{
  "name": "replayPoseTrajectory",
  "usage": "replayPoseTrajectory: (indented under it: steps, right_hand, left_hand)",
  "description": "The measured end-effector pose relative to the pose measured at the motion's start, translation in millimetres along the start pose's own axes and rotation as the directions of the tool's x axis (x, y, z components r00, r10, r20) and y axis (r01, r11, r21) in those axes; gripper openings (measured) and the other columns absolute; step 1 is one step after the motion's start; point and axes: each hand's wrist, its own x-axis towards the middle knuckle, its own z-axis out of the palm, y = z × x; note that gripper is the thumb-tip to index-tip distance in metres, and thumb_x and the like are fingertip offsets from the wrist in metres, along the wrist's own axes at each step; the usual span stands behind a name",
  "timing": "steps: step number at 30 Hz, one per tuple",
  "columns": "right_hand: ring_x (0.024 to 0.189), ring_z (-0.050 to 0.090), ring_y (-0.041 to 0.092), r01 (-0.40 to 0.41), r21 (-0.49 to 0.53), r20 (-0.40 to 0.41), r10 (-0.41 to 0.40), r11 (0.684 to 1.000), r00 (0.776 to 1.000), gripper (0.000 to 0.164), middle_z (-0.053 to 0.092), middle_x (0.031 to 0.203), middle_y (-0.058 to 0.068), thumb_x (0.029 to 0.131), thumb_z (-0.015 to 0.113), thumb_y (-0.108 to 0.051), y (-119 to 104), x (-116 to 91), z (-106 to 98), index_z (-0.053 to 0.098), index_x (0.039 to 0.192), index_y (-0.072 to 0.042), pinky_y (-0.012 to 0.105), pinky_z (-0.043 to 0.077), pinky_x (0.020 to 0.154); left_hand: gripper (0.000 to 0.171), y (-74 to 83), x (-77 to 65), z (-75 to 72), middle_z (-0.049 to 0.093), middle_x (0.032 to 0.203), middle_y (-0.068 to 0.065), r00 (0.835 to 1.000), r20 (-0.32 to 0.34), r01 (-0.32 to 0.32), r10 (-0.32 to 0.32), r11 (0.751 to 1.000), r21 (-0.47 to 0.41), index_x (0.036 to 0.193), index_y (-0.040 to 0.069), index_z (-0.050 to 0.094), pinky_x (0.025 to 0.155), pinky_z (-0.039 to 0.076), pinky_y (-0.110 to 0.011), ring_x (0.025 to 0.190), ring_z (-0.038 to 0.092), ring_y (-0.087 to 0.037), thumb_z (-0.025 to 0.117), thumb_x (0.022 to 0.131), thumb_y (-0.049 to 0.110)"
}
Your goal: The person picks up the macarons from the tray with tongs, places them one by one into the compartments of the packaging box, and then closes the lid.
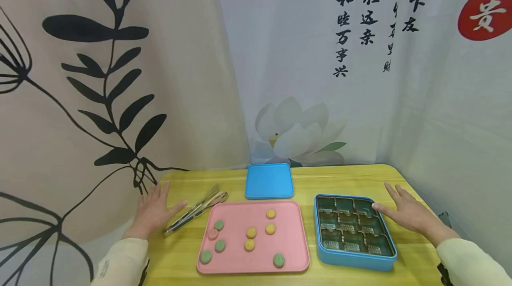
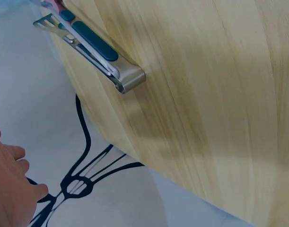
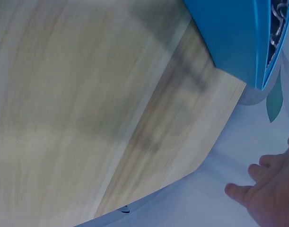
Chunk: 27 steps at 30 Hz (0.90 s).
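Observation:
My left hand [image 1: 154,212] is spread with nothing in it, over the table's left side, left of a pair of metal tongs [image 1: 196,210]. In the left wrist view the tongs [image 2: 94,45] show dark teal grips. My right hand [image 1: 408,210] is also spread and bare, beside the blue tin [image 1: 356,263] with a dark divided insert [image 1: 352,221]. Its thumb overlaps the tin's right rim in the head view. Between the hands a pink tray [image 1: 232,263] carries several small round macaron-like pieces: green ones [image 1: 220,245], yellow ones [image 1: 250,245] and a pink one [image 1: 213,233].
Behind the pink tray lies a blue lid [image 1: 269,181], flat near the table's back edge. The wood-grain table [image 1: 176,263] ends at printed curtains [image 1: 192,77] behind it and on the right. Dark leaf shapes and written characters mark the cloth.

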Motion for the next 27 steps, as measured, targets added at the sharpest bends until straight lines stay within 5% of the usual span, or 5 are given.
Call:
replayPoseTrajectory:
  steps: [13, 27]
  right_hand:
    - [0.132, 0.016, 0.066, 0.069, 0.231, 0.075, -0.089, 0.970, 0.993, 0.094, 0.012, 0.151, 0.044, 0.099, 0.059, -0.044, 1, -11, 18, 0.005, 0.154, 0.009, 0.077, 0.025, 0.094]
    - [0.129, 0.023, 0.067, 0.036, 0.362, 0.177, -0.106, 0.931, 0.978, 0.095, 0.007, 0.150, 0.045, 0.097, 0.064, -0.033, 0, -25, 31, 0.001, 0.153, 0.010, 0.071, 0.037, 0.089]
  left_hand:
    - [0.106, -2.8, -2.1, 8.6, 0.014, 0.152, -0.041, 0.999, 0.024, 0.031, -0.029, 0.993, -0.110, 0.154, -0.007, 0.013, 0.106, 0.008, -0.073, 0.137, 0.016, -0.060, 0.045, 0.092, 0.073]
    - [0.105, -2.5, -3.8, 16.5, 0.012, 0.156, -0.035, 0.987, 0.139, 0.126, -0.085, 0.938, -0.322, 0.157, -0.002, 0.006, 0.108, 0.016, -0.068, 0.139, 0.015, -0.057, 0.045, 0.092, 0.072]
